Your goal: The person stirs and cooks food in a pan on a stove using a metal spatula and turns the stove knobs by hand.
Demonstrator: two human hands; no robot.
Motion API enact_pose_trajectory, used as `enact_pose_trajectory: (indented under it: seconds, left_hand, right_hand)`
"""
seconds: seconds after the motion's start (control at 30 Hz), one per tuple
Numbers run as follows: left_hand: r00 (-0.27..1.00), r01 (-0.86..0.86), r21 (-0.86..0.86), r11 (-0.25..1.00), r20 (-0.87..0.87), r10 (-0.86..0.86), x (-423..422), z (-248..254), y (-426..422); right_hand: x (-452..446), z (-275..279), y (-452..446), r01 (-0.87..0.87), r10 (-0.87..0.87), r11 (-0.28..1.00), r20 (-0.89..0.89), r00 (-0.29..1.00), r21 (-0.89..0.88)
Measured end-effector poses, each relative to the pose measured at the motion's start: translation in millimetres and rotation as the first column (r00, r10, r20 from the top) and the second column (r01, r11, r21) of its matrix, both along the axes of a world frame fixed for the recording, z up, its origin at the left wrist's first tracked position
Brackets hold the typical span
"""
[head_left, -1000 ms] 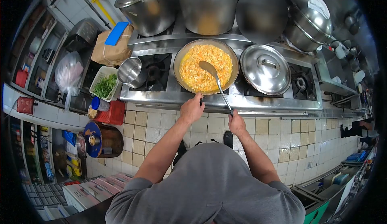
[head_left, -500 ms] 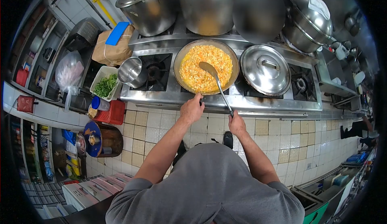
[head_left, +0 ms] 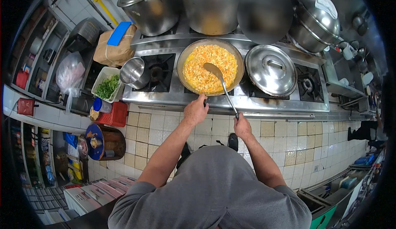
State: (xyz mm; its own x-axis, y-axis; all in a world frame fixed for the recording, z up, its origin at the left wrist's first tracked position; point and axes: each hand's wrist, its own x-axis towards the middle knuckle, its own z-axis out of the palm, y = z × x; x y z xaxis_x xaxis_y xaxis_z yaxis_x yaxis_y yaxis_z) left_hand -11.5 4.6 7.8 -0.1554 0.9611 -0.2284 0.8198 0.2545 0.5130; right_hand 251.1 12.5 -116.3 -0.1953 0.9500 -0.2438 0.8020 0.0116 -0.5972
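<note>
A wide frying pan (head_left: 180,73) sits on the stove, filled with a yellow-orange chopped mixture (head_left: 206,58) that looks like egg with bits of carrot. My left hand (head_left: 195,110) is closed around the pan's dark handle at the front edge. In my right hand (head_left: 242,127) is the black-ended handle of a long metal ladle (head_left: 228,97). The ladle's bowl rests on the food, right of the pan's middle. Just right of the pan lies a round steel lid (head_left: 271,78) with a bracket handle.
Two tall steel pots (head_left: 212,10) stand behind the pan. To the left are a small steel pot (head_left: 134,73), a basket of chopped greens (head_left: 108,87), a red crate (head_left: 113,115) and a paper-wrapped package (head_left: 113,49). Another person's dark-clothed leg (head_left: 365,131) shows far right.
My hands, the pan and the ladle hold almost the same positions. The view shifts very slightly, and the other person at far right has moved a little.
</note>
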Motion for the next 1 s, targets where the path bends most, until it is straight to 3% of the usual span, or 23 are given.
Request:
enact_pose_trajectory:
  seconds: [0.57,0.8,0.87,1.0]
  left_hand:
    - [1.0,0.007,0.04,0.999,-0.017,-0.006,-2.2,-9.8,0.3]
    - [1.0,-0.004,0.03,1.0,-0.005,0.004,-3.7,-10.3,-0.6]
    - [1.0,-0.011,0.037,0.999,0.003,0.01,-4.2,-10.8,-0.8]
    - [1.0,-0.008,0.043,0.999,-0.001,0.008,-2.8,-8.2,-1.5]
  right_hand:
    - [0.4,1.6,1.5,-0.003,0.003,1.0,0.009,1.0,-0.025]
    - [2.2,73.9,12.3,0.003,-0.003,1.0,-0.166,0.986,0.001]
    - [-7.8,111.9,27.2,-0.054,0.074,0.968,-0.076,0.994,0.243]
    - [-46.4,142.1,62.6,-0.183,0.152,0.926,0.116,0.982,0.331]
